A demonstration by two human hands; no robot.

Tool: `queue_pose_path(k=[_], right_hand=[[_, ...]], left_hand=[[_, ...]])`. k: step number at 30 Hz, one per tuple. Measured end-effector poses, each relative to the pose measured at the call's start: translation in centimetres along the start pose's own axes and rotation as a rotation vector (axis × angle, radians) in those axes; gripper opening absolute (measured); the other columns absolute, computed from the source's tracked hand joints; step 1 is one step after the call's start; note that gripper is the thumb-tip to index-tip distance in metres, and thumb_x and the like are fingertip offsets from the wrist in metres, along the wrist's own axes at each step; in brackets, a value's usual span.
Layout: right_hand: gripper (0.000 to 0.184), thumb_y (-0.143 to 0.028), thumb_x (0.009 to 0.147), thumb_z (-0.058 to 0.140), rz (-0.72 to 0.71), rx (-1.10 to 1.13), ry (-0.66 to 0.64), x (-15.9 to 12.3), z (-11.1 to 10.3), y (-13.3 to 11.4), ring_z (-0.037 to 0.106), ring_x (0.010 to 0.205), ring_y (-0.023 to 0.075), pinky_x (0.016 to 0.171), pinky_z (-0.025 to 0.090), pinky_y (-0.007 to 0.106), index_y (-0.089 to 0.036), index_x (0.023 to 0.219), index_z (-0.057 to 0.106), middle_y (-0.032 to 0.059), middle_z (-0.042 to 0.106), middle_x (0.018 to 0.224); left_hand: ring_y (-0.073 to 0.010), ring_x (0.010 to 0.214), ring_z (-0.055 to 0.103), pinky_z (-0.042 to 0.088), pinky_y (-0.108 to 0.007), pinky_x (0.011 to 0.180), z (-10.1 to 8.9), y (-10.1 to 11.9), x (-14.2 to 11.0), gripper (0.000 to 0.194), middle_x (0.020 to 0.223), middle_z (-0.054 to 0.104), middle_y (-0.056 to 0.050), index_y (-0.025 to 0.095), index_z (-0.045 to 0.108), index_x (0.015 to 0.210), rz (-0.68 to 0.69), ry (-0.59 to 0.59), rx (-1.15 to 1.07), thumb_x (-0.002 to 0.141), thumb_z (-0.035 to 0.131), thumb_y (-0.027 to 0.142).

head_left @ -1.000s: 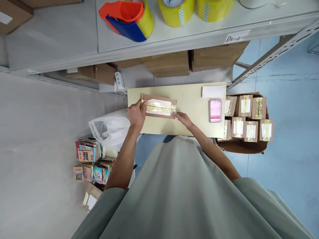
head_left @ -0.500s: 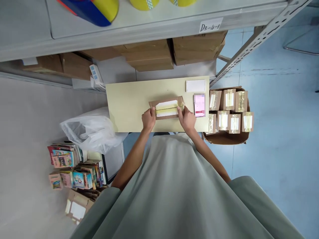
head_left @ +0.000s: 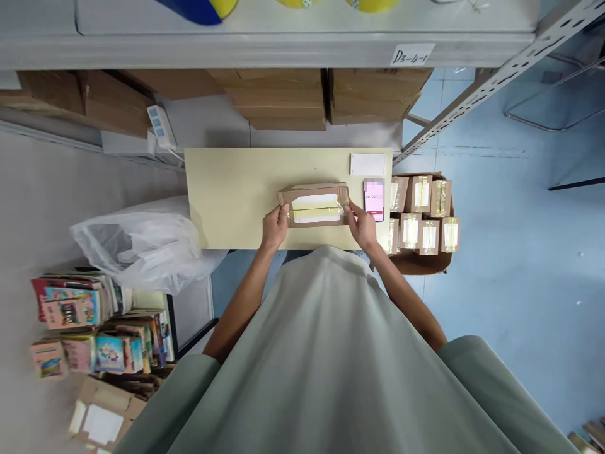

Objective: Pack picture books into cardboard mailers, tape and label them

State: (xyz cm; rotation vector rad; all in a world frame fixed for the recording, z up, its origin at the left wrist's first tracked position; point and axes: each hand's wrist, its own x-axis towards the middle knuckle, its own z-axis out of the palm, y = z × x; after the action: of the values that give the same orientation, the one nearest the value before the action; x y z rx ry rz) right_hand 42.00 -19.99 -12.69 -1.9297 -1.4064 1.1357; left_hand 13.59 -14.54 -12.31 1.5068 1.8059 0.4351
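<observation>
A taped cardboard box [head_left: 316, 216] with a white label and clear yellowish tape across it is held between my two hands over the cream table [head_left: 227, 189]. My left hand [head_left: 275, 226] grips its left end, thumb on the near face. At the right end, my right hand [head_left: 362, 226] is closed on the box with the thumb along its edge. Just right of that hand lies a phone [head_left: 374, 199] with a pink screen. A white rectangular card or small box [head_left: 367, 164] sits behind the phone.
Right of the table stands an open carton [head_left: 425, 265] packed with several taped boxes. A white plastic bag [head_left: 142, 243] and stacked books [head_left: 113, 347] are at the left. A metal shelf [head_left: 265, 50] crosses above, with large cartons [head_left: 283, 101] under it and a power strip [head_left: 161, 126].
The box has moved right along the table and tilted up so its top edge shows. My right hand shifted from its lower corner to a firmer hold on its end. The view has shifted.
</observation>
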Motion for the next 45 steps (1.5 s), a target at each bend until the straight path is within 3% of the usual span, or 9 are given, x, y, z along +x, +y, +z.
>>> queue_pose_path(k=[4,11,15,19,26,30,35,39,45], right_hand=[[0.054,-0.058,0.115,0.05,-0.114,0.053,0.082,0.8,0.1,-0.4,0.074,0.135,0.0361,0.112,0.06,0.046,-0.025,0.146,0.08,0.0141,0.074,0.153],[0.04,-0.039,0.112,0.056,-0.019,0.032,-0.01,1.9,3.9,1.0,0.08,0.118,0.0308,0.109,0.064,0.044,-0.025,0.135,0.085,0.0133,0.077,0.144],[0.044,-0.028,0.109,0.054,-0.01,0.024,-0.081,1.6,6.1,1.7,0.08,0.123,0.029,0.114,0.063,0.044,-0.026,0.144,0.081,0.0111,0.075,0.15],[0.049,-0.022,0.107,0.056,-0.069,-0.006,-0.13,1.5,6.9,2.2,0.076,0.134,0.0286,0.121,0.06,0.044,-0.026,0.153,0.075,0.009,0.073,0.156],[0.044,-0.036,0.112,0.06,-0.122,-0.077,0.107,4.8,3.0,4.6,0.072,0.142,0.0345,0.124,0.057,0.051,-0.018,0.15,0.075,0.0184,0.074,0.152],[0.046,-0.044,0.114,0.057,-0.087,-0.099,0.283,8.0,-0.8,7.2,0.072,0.139,0.0362,0.122,0.058,0.053,-0.017,0.145,0.077,0.0213,0.076,0.148],[0.051,-0.052,0.115,0.054,0.008,-0.07,0.385,11.4,-3.8,10.5,0.075,0.131,0.0365,0.114,0.063,0.055,-0.018,0.145,0.076,0.0225,0.076,0.143],[0.051,-0.052,0.115,0.057,0.107,-0.069,0.351,13.8,-4.9,12.0,0.077,0.123,0.0337,0.108,0.064,0.049,-0.014,0.144,0.074,0.0253,0.075,0.141],[0.051,-0.055,0.115,0.055,0.176,-0.073,0.268,16.8,-4.9,12.9,0.079,0.117,0.0332,0.108,0.063,0.049,-0.015,0.142,0.074,0.0245,0.075,0.136]], left_hand=[[-0.0201,0.101,0.073,0.061,-0.029,0.093,-1.7,-0.8,0.8,0.027,0.111,0.072,-0.009,0.021,0.069,0.091,0.083,0.044,-0.09,0.107,0.06,0.04],[-0.0233,0.108,0.081,0.065,-0.035,0.104,-0.9,-4.5,0.7,0.016,0.116,0.081,-0.01,0.019,0.076,0.106,-0.154,0.04,-0.182,0.093,0.071,0.026],[-0.0271,0.106,0.083,0.064,-0.041,0.106,-0.5,-6.8,-0.1,0.031,0.104,0.086,-0.011,0.016,0.078,0.121,-0.288,-0.017,-0.196,0.092,0.069,0.019],[-0.0296,0.123,0.081,0.061,-0.047,0.115,-1.8,-8.2,0.4,0.05,0.128,0.085,-0.016,0.015,0.077,0.137,-0.253,0.025,-0.118,0.091,0.056,0.01],[-0.0279,0.154,0.064,0.052,-0.043,0.129,-3.3,-3.4,4.5,0.054,0.164,0.067,-0.016,0.02,0.063,0.16,0.069,0.293,-0.059,0.108,0.05,0.023],[-0.0285,0.149,0.068,0.053,-0.043,0.129,1.0,3.3,6.4,0.05,0.161,0.07,-0.011,0.027,0.062,0.161,0.234,0.095,-0.162,0.113,0.056,0.04],[-0.0299,0.144,0.071,0.056,-0.042,0.124,10.7,9.9,8.9,0.047,0.161,0.069,-0.016,0.021,0.064,0.155,0.188,-0.241,-0.274,0.109,0.062,0.031],[-0.0296,0.139,0.072,0.056,-0.043,0.119,16.2,12.0,12.0,0.042,0.16,0.067,-0.02,0.018,0.066,0.145,-0.074,-0.378,-0.094,0.104,0.061,0.017],[-0.0295,0.123,0.072,0.054,-0.042,0.115,18.7,11.8,14.4,0.02,0.138,0.071,-0.018,0.018,0.071,0.114,-0.082,-0.371,0.102,0.097,0.062,0.013]])
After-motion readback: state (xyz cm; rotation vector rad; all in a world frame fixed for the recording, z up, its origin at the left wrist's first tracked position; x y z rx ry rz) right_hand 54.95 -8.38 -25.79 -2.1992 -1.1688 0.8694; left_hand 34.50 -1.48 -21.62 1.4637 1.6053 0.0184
